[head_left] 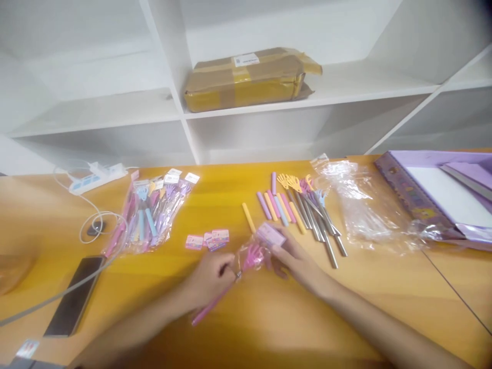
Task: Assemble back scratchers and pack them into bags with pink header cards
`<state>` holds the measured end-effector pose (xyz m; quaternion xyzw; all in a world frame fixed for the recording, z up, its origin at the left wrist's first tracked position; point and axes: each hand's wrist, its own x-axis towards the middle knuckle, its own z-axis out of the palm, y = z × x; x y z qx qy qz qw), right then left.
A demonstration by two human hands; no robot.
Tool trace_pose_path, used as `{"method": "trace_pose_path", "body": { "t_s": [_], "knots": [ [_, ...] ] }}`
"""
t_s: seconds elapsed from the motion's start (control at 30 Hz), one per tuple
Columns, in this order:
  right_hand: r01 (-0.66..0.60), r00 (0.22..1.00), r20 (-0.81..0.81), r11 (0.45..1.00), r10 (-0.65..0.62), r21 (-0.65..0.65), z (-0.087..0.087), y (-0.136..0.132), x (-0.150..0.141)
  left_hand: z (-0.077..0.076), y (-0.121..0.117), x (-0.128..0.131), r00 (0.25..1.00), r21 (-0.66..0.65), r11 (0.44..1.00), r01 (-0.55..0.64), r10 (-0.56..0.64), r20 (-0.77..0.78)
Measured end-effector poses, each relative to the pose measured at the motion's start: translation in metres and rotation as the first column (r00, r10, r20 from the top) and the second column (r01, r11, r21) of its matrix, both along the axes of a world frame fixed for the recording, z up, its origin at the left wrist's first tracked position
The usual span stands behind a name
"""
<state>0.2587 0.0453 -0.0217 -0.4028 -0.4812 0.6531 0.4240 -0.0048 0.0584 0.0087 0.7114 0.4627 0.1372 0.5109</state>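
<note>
Forearms (134,328) spanned the desk (315,318) | left hand (211,281) gripped a pink scratcher (253,256) slanting away rightward | right hand (295,257), by its far end, pinched a card (270,234)

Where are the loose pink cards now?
In the head view, the pink cards lie on the table left of centre, beyond the left hand and right of the bagged tools.

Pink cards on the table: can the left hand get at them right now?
Probably yes: nothing visible lies between the left hand and the pink cards, though it seems to be holding the pink stick.
</note>
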Motion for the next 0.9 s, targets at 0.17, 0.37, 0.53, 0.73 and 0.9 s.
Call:
{"method": "trace_pose_path", "body": {
  "t_s": [0.17, 0.37, 0.53, 0.73, 0.9],
  "knots": [
    [0.043, 0.998, 0.048, 0.992, -0.037, -0.123, -0.02, -0.014, -0.01, -0.014, -0.001, 0.016, 0.983, -0.197, 0.967, 0.16, -0.138, 0.12],
    [0.1, 0.979, 0.173, 0.993, -0.11, 0.063, -0.038, -0.022, -0.016, -0.035, 0.02, 0.049, 0.932, -0.273, 0.957, 0.098, 0.008, 0.362],
    [0.136, 0.788, 0.428, 0.803, -0.443, 0.581, -0.048, -0.022, -0.001, -0.053, 0.019, 0.049, 0.929, -0.326, 0.943, 0.072, 0.056, 0.367],
    [-0.202, 0.563, 0.574, 0.575, -0.594, 0.793, -0.033, -0.017, 0.014, -0.053, 0.009, 0.044, 0.905, -0.303, 0.953, 0.004, 0.126, 0.407],
    [-0.179, 0.644, 0.561, 0.61, -0.521, 0.772, -0.029, -0.017, 0.015, -0.053, 0.007, 0.043, 0.899, -0.269, 0.963, 0.026, 0.096, 0.428]
  ]
}}
